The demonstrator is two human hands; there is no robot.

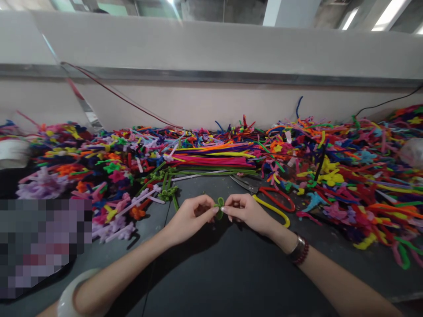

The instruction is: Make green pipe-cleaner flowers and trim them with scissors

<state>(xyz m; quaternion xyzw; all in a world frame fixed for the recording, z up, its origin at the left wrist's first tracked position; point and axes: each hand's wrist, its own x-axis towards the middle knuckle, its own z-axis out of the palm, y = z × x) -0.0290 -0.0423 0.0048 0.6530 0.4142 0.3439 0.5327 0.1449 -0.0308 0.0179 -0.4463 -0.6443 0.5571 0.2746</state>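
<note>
Smooth white bangle foremost; my left fingers and right fingers pinch green fuzzy-wire loops, best kept even.

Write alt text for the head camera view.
A left hand and right hand pinch a looped green pipe cleaner over a dark table. Beyond lie red-and-yellow-handled scissors, straight pipe cleaners and colorful pipe-cleaner heaps.

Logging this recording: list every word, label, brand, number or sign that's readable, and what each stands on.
None: no text can be read anywhere in this view.
Green fuzzy piece between the hands: no lettering visible.
Scissors: no legible marking.
Pixelated patch at lower left: anything there is unreadable.
</note>
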